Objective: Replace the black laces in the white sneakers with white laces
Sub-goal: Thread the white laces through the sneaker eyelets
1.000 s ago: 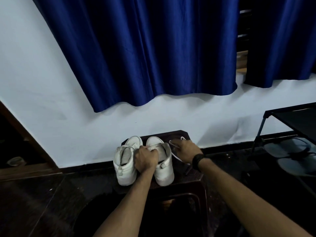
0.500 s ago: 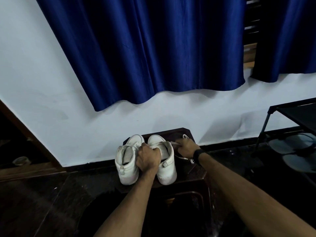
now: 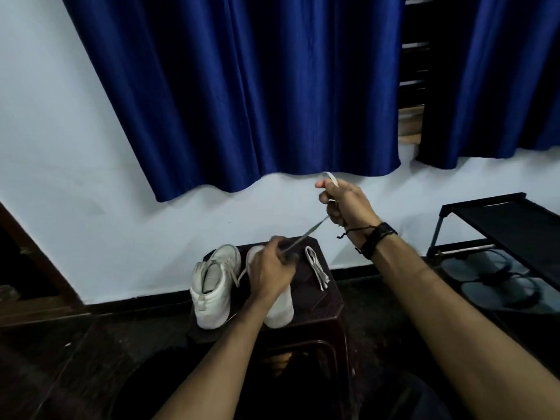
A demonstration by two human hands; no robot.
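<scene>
two white sneakers stood side by side on a dark brown plastic stool, heels toward the camera: left sneaker in full view, right sneaker partly behind the left hand. one white lace ran taut btwn both hands; a loose end w/ a slack loop trailed over the left sneaker. left hand was curled round the lace's lower part just above the right sneaker. right hand was raised up and to the right, fist closed on the lace's upper part, its end sticking out over the knuckles. one more folded white lace bundle lay on the stool's right side, near the right sneaker. black wristband and thread on the right wrist.

room: pale wall, two blue curtains w/ a gap showing dark slats, dark floor, black baseboard. far right, one black shoe rack w/ a pair of dark sandals on its lower shelf. brown wooden frame at left edge. no readable writing or brand seen.
</scene>
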